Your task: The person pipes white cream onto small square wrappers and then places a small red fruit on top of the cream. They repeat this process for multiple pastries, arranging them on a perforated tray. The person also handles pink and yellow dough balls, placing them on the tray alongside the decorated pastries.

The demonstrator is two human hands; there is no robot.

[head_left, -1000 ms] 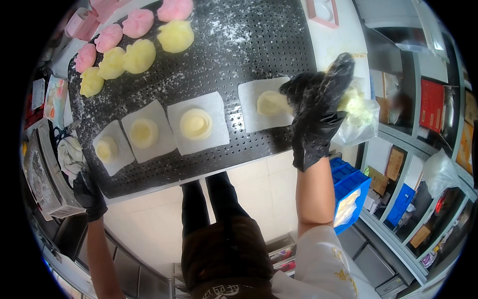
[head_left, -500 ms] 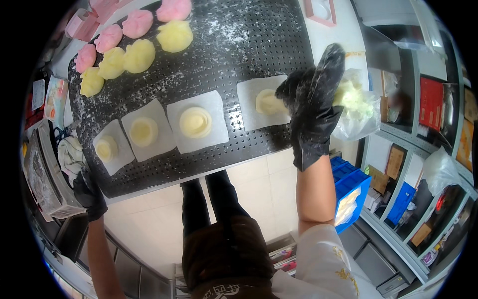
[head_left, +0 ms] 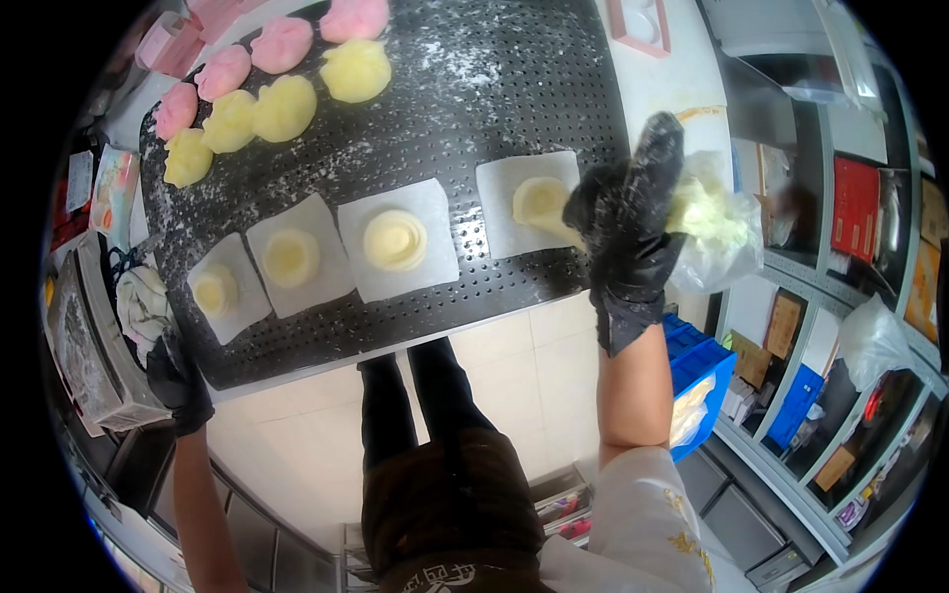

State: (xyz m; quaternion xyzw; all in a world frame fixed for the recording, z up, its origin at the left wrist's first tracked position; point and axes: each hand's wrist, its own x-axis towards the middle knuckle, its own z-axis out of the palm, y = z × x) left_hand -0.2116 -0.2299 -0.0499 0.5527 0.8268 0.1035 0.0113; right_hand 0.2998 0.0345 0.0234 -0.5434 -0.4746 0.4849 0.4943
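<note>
My right hand [head_left: 638, 227], in a black glove, is closed round a clear piping bag [head_left: 727, 217] with pale yellow cream. The bag's narrow end slants down to a ring of cream [head_left: 540, 198] on the rightmost white paper square [head_left: 499, 212]. My left hand [head_left: 180, 387], also gloved in black, is closed at the front left corner of the perforated black tray [head_left: 435, 109]; its fingertips are hard to see against the dark edge. Three more paper squares to the left each bear a cream round [head_left: 393, 240]. Several puffy yellow pieces [head_left: 285, 109] and pink pieces [head_left: 282, 44] sit at the far left.
White powder is scattered over the tray. A crumpled cloth [head_left: 143, 306] lies beside my left hand. Right of the tray are a pink box [head_left: 641, 25], a blue crate [head_left: 697, 371] and a metal shelf rack [head_left: 840, 296] holding boxes. Tiled floor [head_left: 494, 356] shows below the front edge.
My right hand and the piping bag have moved slightly down and to the right, and more of the cream ring shows. The tray's contents appear shifted slightly right. My left hand keeps its place.
</note>
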